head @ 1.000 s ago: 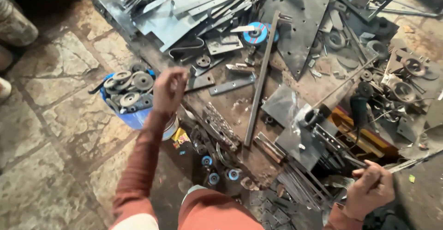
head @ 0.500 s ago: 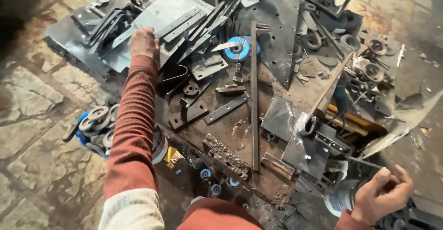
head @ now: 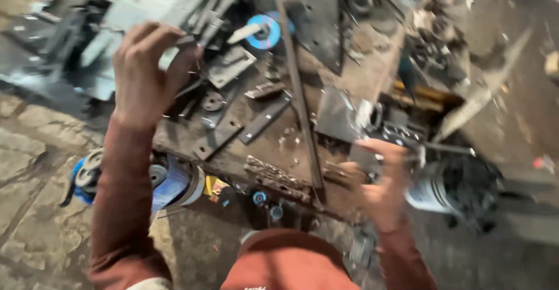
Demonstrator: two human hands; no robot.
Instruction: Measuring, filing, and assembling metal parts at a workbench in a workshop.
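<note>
The left hand [head: 145, 71] is raised over a pile of scrap metal, fingers [head: 152, 32] curled forward and pinching a small dark piece [head: 185, 41] at their tips; the blur hides what kind of piece it is. Just past those fingertips lies a pale sheet [head: 154, 2] of metal, and to the right of them a flat plate [head: 231, 66] with a washer [head: 213, 101] below it. Under the wrist, a blue tub [head: 169, 182] holds round metal parts [head: 87, 170].

The right hand [head: 381, 188] is low and badly smeared by motion. Its fingers [head: 384, 148] seem to be closed around a power tool [head: 448, 185] with a pale grey barrel and a dark body, which sticks out to the right of the palm, though the grip itself is hard to read. Left of these fingers a long rusty bar [head: 298, 92] runs up and away across the bench [head: 273, 144], and beyond its far end lies a blue disc [head: 263, 32]. Just left of the knuckles a rough, pitted block [head: 276, 176] rests on the bench edge. Above the fingers, near them, a dark steel sheet [head: 338, 115] lies flat.
</note>
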